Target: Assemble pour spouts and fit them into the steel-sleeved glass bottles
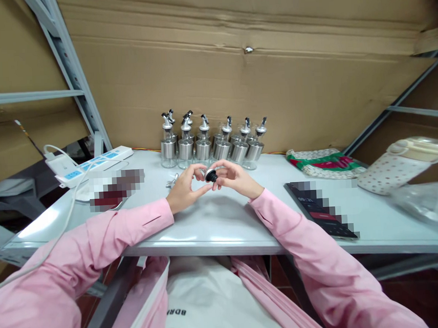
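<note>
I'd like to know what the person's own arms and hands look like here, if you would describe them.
The left hand and right hand are bare, without gloves. Both arms wear long, loose, creased pink sleeves reaching the wrists, each with a narrow slit near the cuff. A white cable crosses the left sleeve.
</note>
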Demonstrator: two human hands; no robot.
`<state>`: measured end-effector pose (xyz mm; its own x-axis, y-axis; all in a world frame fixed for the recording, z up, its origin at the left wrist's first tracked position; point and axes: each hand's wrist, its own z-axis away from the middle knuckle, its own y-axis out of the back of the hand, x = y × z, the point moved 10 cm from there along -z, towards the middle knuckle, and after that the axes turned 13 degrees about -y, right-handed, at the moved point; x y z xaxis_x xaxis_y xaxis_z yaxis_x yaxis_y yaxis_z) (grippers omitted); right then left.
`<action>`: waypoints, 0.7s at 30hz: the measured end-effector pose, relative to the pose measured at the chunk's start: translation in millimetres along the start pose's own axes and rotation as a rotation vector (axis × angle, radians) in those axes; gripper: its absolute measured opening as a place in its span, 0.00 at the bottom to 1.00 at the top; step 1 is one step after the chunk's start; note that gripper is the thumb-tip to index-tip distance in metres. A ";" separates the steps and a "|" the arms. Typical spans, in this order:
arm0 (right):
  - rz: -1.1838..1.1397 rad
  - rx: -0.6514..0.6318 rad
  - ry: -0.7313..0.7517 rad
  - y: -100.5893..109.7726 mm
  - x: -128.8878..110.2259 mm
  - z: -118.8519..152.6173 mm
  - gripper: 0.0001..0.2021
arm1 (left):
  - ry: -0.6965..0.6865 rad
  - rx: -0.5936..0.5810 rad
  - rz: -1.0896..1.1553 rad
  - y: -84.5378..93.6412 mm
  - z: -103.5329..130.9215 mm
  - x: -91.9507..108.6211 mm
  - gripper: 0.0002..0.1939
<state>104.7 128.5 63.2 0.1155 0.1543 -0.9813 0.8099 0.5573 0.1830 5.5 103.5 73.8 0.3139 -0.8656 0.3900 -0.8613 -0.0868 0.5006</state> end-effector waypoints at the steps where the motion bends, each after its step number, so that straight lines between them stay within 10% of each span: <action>1: -0.006 0.008 0.003 1.5 -1.1 -0.1 0.14 | 0.012 -0.002 0.013 0.1 -0.1 -1.6 0.20; 21: 0.080 0.175 0.017 14.8 1.9 -0.3 0.17 | 0.206 -0.259 -0.066 -19.2 4.1 -21.9 0.16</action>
<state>116.8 137.2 64.0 0.1747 0.2072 -0.9626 0.8865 0.3923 0.2454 13.4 122.1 52.4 0.4629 -0.7419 0.4851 -0.7143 0.0118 0.6997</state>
